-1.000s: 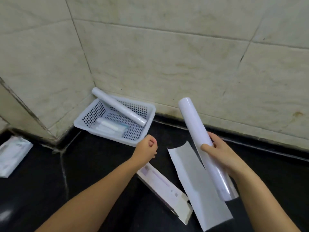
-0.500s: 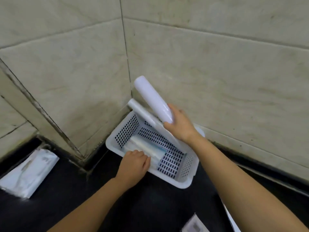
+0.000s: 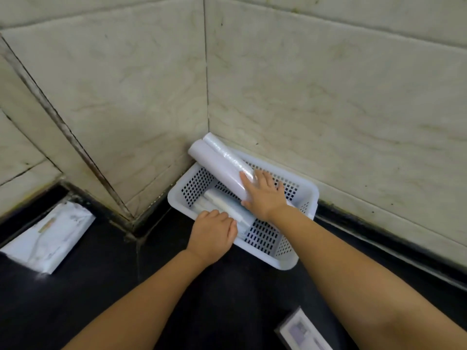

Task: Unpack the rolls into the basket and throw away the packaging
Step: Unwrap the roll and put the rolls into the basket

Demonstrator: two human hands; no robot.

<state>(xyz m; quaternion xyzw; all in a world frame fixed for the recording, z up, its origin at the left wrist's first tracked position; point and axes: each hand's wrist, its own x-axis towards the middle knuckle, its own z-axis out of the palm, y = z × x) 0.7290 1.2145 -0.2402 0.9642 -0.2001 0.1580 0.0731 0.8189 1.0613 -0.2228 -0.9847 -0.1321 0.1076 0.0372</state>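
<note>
Hands over black counter, tiled corner

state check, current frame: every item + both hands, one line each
basket: upright on the dark counter, in the wall corner
matte roll: propped slanted over the basket's far rim, right hand on it
glossy roll: slanted alongside the matte roll
wrapped roll: lying flat in the basket
right hand: fingers flat on the rolls
left hand: gripping the near rim
box: on the counter, cropped
</note>
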